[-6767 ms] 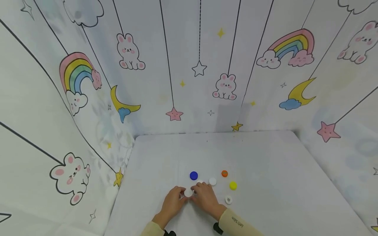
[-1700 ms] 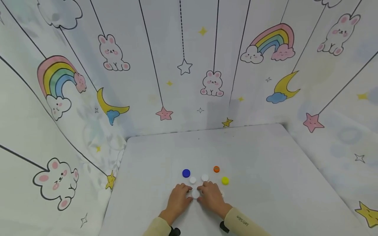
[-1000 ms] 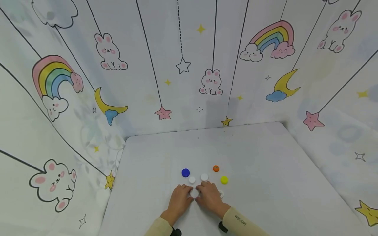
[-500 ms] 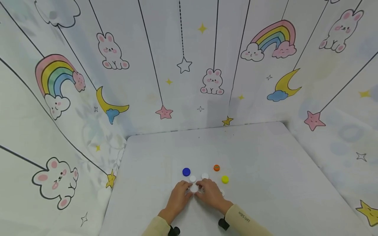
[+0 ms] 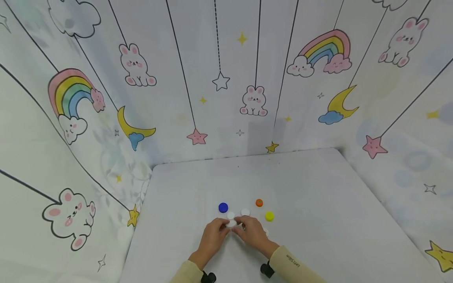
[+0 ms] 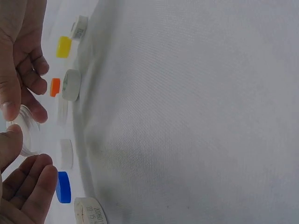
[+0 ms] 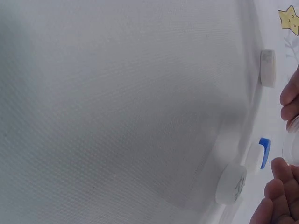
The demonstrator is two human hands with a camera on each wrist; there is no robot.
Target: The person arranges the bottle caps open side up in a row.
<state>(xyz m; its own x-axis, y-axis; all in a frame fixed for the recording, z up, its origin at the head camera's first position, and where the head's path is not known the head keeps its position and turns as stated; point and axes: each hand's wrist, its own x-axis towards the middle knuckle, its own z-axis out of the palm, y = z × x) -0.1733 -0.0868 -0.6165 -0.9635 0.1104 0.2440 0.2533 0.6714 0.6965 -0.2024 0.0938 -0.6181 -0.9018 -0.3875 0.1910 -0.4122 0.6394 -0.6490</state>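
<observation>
Closest to me are a pair of cream sleeves [image 5: 293, 262], the right one with dark lettering; black wrist cameras [image 5: 209, 277] are strapped on just past the cuffs; then come the bare hands, left hand [image 5: 213, 234] and right hand [image 5: 253, 232], nearly meeting in the middle; the fingers [image 6: 41, 184] of both are grasping the same round lid [image 5: 231, 223], thumb and fingers at opposite edges; it looks white from above but clear with a ridged rim from the wrist cameras; can't tell if it's touching the counter [image 5: 304, 188].

Tucked partly behind the right hand there's a white ring-marked cap [image 5: 266, 232]; a white cap with printed characters [image 6: 91, 212] is down by the left hand, though only the wrist cameras catch it properly; yellow cap [image 5: 269, 216] further back on the right; small white cap [image 5: 231, 215] just beyond the lid, can't tell if they touch; bigger white cap [image 5: 245, 212] right of that; blue cap [image 5: 223, 207] behind to the left; orange cap [image 5: 259, 203] furthest back, some faint marking on top; past the counter's far edge it's all backdrop [image 5: 170, 114], dangling bunnies, stars, moons and rainbows.
</observation>
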